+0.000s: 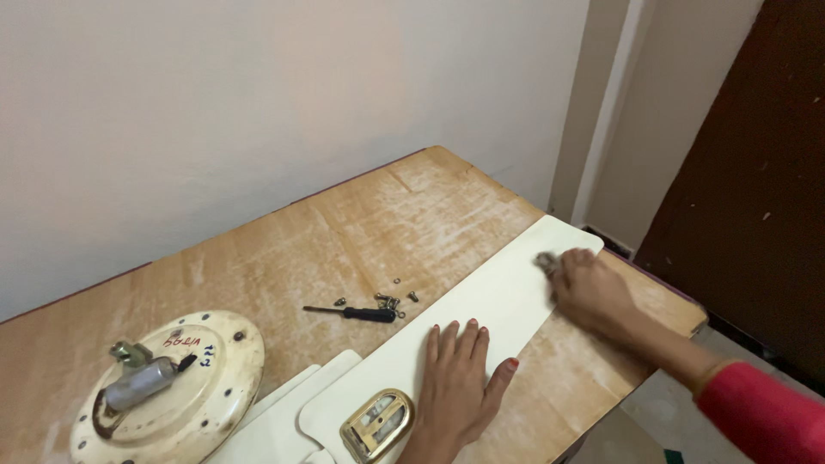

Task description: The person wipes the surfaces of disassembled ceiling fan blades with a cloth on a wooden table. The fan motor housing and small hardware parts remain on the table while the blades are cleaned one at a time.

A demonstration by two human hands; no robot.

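Near the table's (361,215) left front corner sits a round cream fan motor (168,387), with a screwdriver (357,313) and loose screws (391,300) mid-table. The long cream fan blade (490,309) runs diagonally from the front edge up toward the right edge. The left hand (455,378) lies flat and spread on its middle, while the right hand (589,288) is bunched around a small cloth (546,262) at the blade's far tip, so that's the nearer hand to that end.

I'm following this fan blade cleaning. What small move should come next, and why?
Probably draw the right hand with its grey wad back along the cream blade toward the left hand, which lies flat on it; the wad sits near the far tip.
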